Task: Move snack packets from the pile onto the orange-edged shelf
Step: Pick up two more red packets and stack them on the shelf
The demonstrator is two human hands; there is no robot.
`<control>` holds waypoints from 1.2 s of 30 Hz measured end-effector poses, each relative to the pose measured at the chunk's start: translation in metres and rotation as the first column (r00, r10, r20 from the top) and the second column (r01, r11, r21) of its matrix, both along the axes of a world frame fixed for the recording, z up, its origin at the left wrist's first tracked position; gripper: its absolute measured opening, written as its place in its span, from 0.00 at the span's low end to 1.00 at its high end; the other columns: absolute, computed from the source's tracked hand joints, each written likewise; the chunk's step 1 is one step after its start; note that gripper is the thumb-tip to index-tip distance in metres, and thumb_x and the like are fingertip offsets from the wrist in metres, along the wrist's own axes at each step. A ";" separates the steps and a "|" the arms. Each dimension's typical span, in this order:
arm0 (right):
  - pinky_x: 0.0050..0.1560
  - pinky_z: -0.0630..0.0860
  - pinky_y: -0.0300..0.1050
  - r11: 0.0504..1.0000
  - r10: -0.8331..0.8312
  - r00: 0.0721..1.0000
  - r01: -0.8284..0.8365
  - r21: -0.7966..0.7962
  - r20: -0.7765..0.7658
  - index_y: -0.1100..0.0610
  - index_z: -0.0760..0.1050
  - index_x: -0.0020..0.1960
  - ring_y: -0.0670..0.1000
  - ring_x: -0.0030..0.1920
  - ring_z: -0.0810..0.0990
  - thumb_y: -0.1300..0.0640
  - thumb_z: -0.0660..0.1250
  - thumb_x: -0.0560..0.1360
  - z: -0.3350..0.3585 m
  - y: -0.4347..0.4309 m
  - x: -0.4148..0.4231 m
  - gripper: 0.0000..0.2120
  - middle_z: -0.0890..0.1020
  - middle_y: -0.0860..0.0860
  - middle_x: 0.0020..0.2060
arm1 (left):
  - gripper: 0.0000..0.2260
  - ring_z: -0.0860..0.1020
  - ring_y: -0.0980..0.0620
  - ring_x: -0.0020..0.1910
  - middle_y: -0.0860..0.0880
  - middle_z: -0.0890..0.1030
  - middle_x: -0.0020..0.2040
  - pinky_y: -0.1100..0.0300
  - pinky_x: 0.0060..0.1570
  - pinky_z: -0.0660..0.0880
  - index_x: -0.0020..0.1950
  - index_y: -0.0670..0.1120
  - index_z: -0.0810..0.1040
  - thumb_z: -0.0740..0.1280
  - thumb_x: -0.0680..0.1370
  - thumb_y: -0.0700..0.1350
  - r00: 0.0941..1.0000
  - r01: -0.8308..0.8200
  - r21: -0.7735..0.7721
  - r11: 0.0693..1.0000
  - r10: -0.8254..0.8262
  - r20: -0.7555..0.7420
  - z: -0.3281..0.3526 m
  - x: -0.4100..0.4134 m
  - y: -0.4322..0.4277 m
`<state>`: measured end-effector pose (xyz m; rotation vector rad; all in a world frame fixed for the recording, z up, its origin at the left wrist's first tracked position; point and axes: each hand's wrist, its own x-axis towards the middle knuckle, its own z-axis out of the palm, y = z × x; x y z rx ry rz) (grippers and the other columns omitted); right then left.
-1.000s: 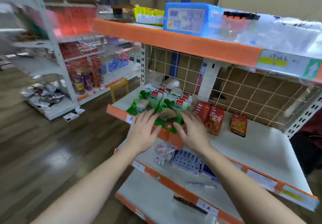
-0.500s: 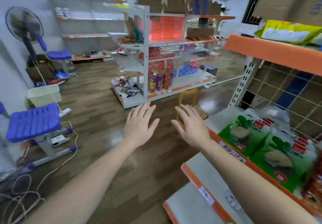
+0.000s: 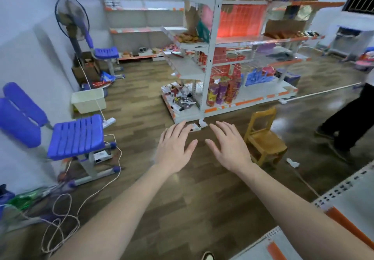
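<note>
Floor (image 3: 202,209) shows under left grip (image 3: 174,148), right grip (image 3: 230,148); orange-edged shelf (image 3: 354,201) rightward.

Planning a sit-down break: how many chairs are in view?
3. A blue chair at the near left wall, a second blue chair beside the standing fan farther back, and a small wooden chair right of the right hand. The shelf unit may hide others.
</note>
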<state>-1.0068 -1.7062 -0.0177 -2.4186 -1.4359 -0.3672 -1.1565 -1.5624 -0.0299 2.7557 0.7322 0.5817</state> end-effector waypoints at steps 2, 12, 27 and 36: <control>0.77 0.57 0.51 1.000 0.020 1.000 -0.020 0.017 0.002 0.52 0.69 0.74 0.53 0.75 0.66 0.40 0.57 0.82 -0.006 0.030 0.019 0.26 0.72 0.51 0.72 | 0.27 0.59 0.49 0.77 0.53 0.62 0.79 0.48 0.77 0.55 0.78 0.54 0.63 0.49 0.81 0.63 1.000 -0.004 0.005 1.000 0.004 -0.009 -0.002 0.016 0.026; 0.71 0.67 0.49 0.989 0.135 0.990 -0.138 0.060 0.044 0.55 0.72 0.71 0.53 0.68 0.72 0.41 0.61 0.81 -0.007 0.203 0.137 0.24 0.77 0.51 0.66 | 0.31 0.60 0.49 0.76 0.53 0.62 0.79 0.51 0.75 0.55 0.78 0.52 0.64 0.45 0.80 0.65 0.997 -0.080 0.032 0.996 0.080 -0.007 0.008 0.117 0.178; 0.73 0.67 0.54 0.980 0.188 0.982 -0.189 0.061 0.031 0.55 0.71 0.73 0.55 0.70 0.70 0.40 0.59 0.82 -0.015 0.495 0.290 0.25 0.76 0.52 0.68 | 0.27 0.58 0.52 0.77 0.54 0.61 0.79 0.52 0.76 0.53 0.78 0.52 0.64 0.51 0.83 0.63 0.995 -0.102 0.024 0.994 0.102 0.010 0.002 0.262 0.457; 0.67 0.71 0.53 0.987 0.126 0.992 -0.126 0.098 0.000 0.56 0.73 0.71 0.56 0.65 0.73 0.41 0.58 0.81 -0.002 0.666 0.360 0.26 0.77 0.53 0.65 | 0.28 0.61 0.51 0.76 0.54 0.64 0.78 0.52 0.74 0.55 0.76 0.54 0.65 0.50 0.80 0.65 0.999 -0.043 -0.003 0.999 0.043 -0.010 0.017 0.351 0.653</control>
